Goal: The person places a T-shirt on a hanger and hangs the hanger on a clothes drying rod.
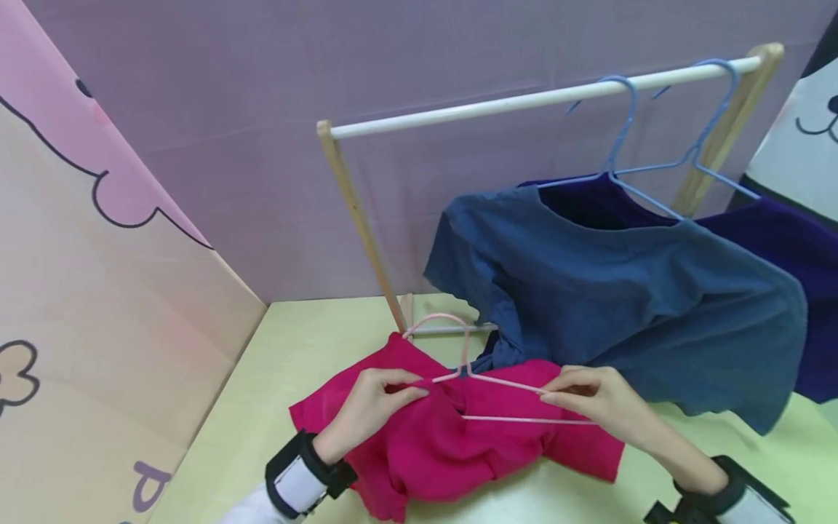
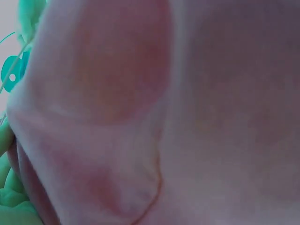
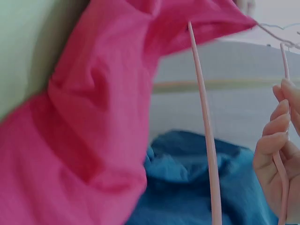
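Note:
A bright pink short-sleeved shirt (image 1: 452, 466) lies bunched on the table, with a pale pink hanger (image 1: 466, 349) partly in its neck. My left hand (image 1: 369, 400) pinches the shirt's fabric at the neckline, beside the hanger's left arm, whose outer end is hidden under the cloth. With thumb and fingers, my right hand (image 1: 592, 397) grips the hanger's right arm, which lies outside the shirt. The hanger's bottom bar (image 3: 206, 122) runs into the cloth in the right wrist view. Blurred fabric fills most of the left wrist view.
Behind stands a rack with a white rail (image 1: 497, 108) and wooden posts. A blue-grey shirt (image 1: 628, 276) and a dark purple shirt (image 1: 818, 284) hang there on blue hangers, close beyond my right hand. The pale green table (image 1: 308, 335) meets a patterned panel at left.

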A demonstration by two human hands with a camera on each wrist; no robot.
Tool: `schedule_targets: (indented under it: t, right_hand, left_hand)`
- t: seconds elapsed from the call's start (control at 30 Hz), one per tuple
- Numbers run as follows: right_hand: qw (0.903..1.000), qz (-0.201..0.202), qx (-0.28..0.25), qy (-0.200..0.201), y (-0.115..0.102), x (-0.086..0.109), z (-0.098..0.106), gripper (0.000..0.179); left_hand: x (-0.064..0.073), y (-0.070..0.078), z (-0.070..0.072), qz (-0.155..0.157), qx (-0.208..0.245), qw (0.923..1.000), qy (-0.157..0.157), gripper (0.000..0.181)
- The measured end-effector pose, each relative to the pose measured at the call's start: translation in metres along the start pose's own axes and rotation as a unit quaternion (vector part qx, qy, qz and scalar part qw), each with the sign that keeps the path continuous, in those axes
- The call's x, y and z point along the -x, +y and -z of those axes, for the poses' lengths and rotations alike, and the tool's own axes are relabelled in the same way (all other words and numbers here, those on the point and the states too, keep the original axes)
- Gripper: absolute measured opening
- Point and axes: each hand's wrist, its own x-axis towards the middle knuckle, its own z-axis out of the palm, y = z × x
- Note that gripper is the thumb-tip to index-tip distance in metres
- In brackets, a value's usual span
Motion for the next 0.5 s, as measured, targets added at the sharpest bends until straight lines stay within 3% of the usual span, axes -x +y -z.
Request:
schedule_targets:
  t: [0.27, 0.5]
  right_hand:
    - [0.9998, -0.011, -0.016, 0.01, -0.001, -0.007, -0.03, 0.014]
    - [0.9975, -0.057, -0.011, 0.039, -0.001, -0.005, -0.046, 0.017]
  left_hand:
    - [-0.001, 0.005, -0.006, 0.008, 0.004, 0.9998, 0.018, 0.019]
    - [-0.002, 0.009, -0.009, 0.023, 0.007, 0.999, 0.036, 0.02]
